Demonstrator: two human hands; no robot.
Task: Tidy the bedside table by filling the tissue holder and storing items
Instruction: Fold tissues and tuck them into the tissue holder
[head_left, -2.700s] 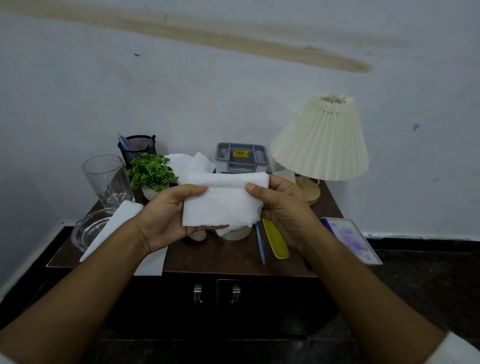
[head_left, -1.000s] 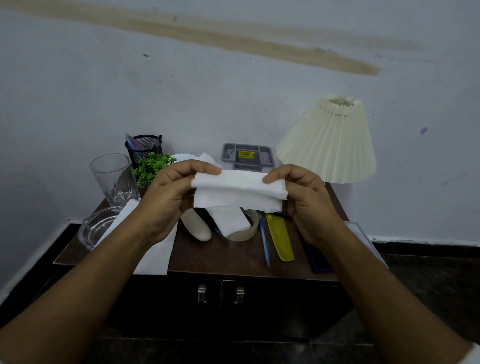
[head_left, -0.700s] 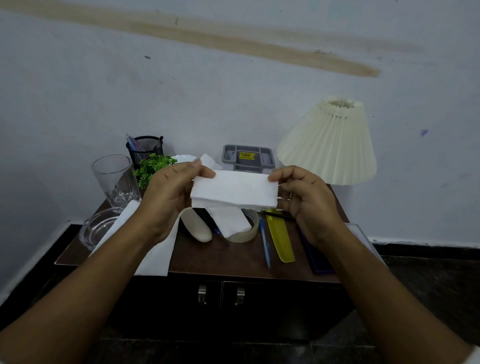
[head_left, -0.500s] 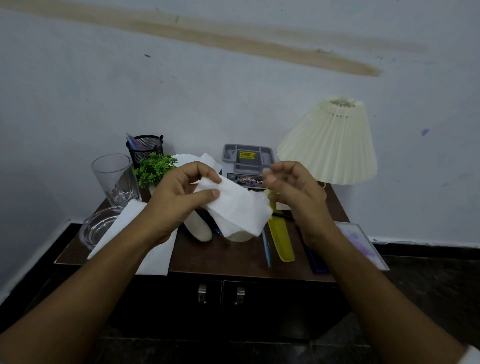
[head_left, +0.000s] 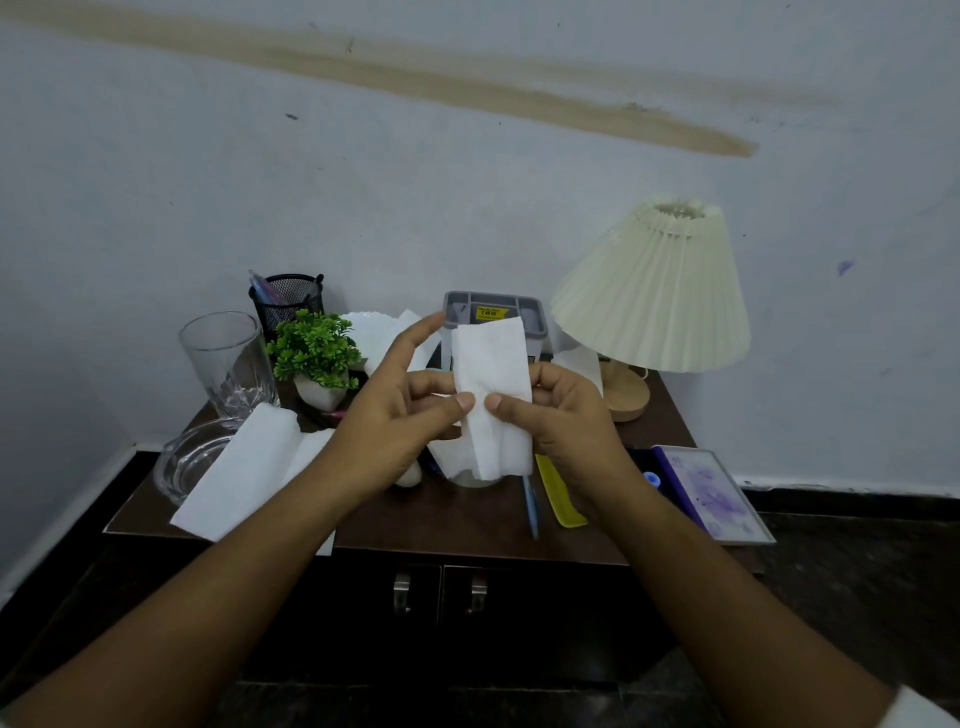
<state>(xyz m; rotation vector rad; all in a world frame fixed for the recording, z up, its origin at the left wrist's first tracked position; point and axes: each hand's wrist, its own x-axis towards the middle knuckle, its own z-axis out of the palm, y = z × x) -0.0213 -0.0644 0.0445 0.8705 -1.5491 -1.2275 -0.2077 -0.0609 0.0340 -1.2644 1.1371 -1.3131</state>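
Danger of tearing or unfolding from opposing pulls: folded white paper tissue (head_left: 493, 384) pinched upright between left hand (head_left: 395, 415) and right hand (head_left: 566, 415), thumbs almost meeting.

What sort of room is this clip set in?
Probably a bedroom, judging by a small dark bedside table that holds a pleated-shade lamp, a drinking glass and a little potted plant.

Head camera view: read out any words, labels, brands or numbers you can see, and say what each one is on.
The grey organiser has a yellow sticker: dark print, too small to read.
The framed picture: purple pattern, no legible words.
The tissue: blank.
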